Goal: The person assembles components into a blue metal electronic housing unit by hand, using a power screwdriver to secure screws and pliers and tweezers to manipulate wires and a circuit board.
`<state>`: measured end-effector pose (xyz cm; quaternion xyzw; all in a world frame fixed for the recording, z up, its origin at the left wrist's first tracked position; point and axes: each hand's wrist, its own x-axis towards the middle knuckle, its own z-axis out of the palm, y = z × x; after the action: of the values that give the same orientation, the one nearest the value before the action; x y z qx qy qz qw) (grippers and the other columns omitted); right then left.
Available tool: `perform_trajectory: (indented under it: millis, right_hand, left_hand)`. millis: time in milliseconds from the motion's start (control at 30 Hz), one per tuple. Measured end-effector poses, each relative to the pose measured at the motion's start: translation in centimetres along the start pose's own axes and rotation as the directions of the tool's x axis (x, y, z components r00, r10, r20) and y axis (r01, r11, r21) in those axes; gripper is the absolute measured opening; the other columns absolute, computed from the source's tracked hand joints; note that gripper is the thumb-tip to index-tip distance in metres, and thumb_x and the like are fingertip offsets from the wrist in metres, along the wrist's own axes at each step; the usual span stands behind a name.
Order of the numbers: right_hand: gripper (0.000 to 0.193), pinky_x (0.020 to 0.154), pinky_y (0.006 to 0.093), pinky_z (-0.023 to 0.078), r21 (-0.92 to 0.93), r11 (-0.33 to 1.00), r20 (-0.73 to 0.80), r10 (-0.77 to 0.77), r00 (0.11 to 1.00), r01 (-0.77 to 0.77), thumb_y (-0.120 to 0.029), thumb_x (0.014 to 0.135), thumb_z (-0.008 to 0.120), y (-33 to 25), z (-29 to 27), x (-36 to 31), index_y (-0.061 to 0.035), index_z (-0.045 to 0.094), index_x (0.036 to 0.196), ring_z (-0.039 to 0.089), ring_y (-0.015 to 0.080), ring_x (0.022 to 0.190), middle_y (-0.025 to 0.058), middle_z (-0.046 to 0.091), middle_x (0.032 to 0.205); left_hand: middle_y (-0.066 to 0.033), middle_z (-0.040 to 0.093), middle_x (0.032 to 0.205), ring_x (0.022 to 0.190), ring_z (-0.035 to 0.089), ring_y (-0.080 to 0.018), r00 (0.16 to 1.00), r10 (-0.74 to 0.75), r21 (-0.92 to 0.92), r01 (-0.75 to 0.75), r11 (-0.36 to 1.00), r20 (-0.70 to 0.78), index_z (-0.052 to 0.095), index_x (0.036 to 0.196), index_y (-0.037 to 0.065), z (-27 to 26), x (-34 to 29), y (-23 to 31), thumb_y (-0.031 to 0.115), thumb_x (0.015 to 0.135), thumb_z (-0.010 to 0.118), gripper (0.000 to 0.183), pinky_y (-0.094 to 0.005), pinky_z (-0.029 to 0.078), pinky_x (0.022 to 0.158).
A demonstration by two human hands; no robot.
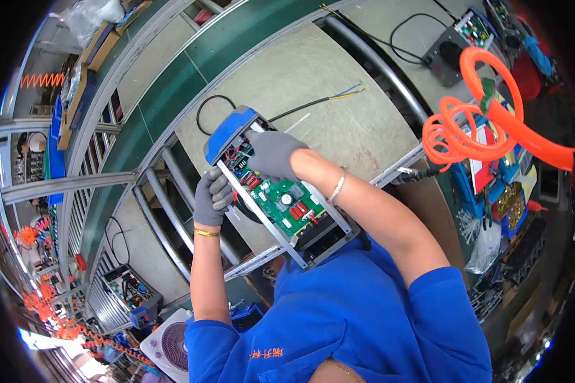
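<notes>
In front of me an open electrical unit stands tilted, with a blue end cover, metal side rails and a green circuit board inside. My right hand, in a grey glove, reaches over the board close to the blue cover. Its fingers bend down among the wires and look closed; their tips are hidden. Beside the left rail is my left hand, also gloved in grey, with its fingers curled in. What it holds, if anything, I cannot make out. A black cable with stripped coloured ends extends from the unit.
The unit rests over a metal-topped roller line. An orange coiled air hose hangs at the right, above blue parts bins. Another open unit stands at the lower left, near a white fan. More electronics lie at the far right.
</notes>
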<state>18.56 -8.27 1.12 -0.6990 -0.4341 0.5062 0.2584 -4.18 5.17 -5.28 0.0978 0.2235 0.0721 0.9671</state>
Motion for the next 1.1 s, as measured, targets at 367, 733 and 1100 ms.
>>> perform_trajectory:
  millis: [367, 733, 1100]
  right_hand:
    - [0.033, 0.045, 0.0295, 0.054, 0.393, 0.918, 0.186, -0.026, 0.982, -0.050, -0.015, 0.091, 0.056, 1.6, -1.0, 2.7, -0.0008, 0.060, 0.121, 0.068, 0.0196, 0.055, 0.0129, 0.071, 0.076]
    - [0.035, 0.055, 0.0272, 0.056, 0.236, 0.971, 0.120, 0.005, 0.993, -0.033, -0.015, 0.093, 0.057, 1.9, -4.9, -3.2, 0.0053, 0.065, 0.120, 0.070, 0.0165, 0.066, 0.0144, 0.075, 0.089]
    - [0.028, 0.051, 0.0270, 0.054, 0.178, 0.979, 0.047, 0.091, 0.995, -0.098, -0.017, 0.097, 0.056, -0.1, -2.9, -1.6, 0.0039, 0.066, 0.112, 0.067, 0.0149, 0.059, 0.0116, 0.074, 0.082]
  left_hand:
    - [0.0041, 0.034, 0.056, 0.037, 0.028, -0.0050, 0.997, 0.030, 0.040, -0.028, 0.999, -0.071, 0.045, 0.077, 0.009, 1.4, 0.3, -0.4, 0.015, 0.106, 0.037, 0.030, -0.0187, 0.028, 0.028]
    - [0.0035, 0.036, 0.056, 0.038, 0.030, -0.0054, 0.997, 0.034, 0.020, -0.035, 0.999, 0.068, 0.044, 0.075, 0.011, -0.7, 0.5, -0.1, 0.015, 0.104, 0.043, 0.030, -0.0196, 0.026, 0.029]
    - [0.0048, 0.033, 0.056, 0.037, 0.028, -0.0035, 0.984, 0.038, -0.034, -0.033, 0.999, 0.173, 0.045, 0.076, 0.012, -2.7, 1.1, -0.7, 0.016, 0.103, 0.043, 0.027, -0.0189, 0.022, 0.027]
